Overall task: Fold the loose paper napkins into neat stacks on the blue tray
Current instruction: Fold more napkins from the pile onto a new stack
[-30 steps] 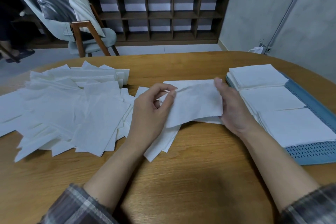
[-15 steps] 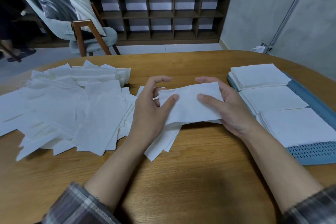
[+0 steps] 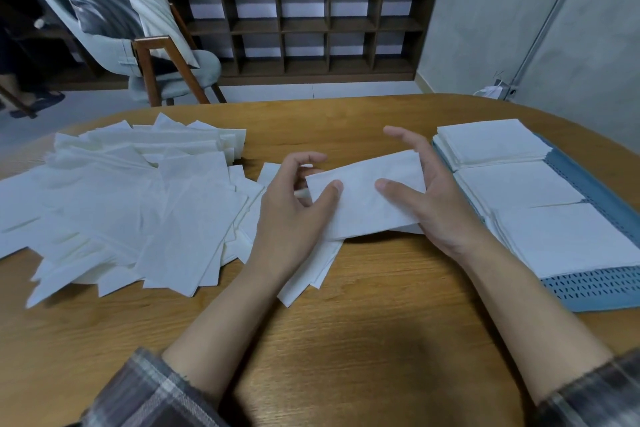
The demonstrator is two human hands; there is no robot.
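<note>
A folded white napkin is held just above the table between my hands. My left hand pinches its left end, thumb on top and fingers curled behind. My right hand grips the right end with the thumb on top and the index finger raised free. To the right lies the blue tray with three neat napkin stacks: far, middle and near. A wide pile of loose napkins spreads over the table's left side.
The wooden table has a rounded far edge. Beyond it stand a grey chair with cushions and a dark wooden shelf against the wall. A person's feet show at the far left.
The napkin has gone from a wider sheet to a narrower folded strip. My right hand moved from its far edge to its right end, and the index finger lifted.
</note>
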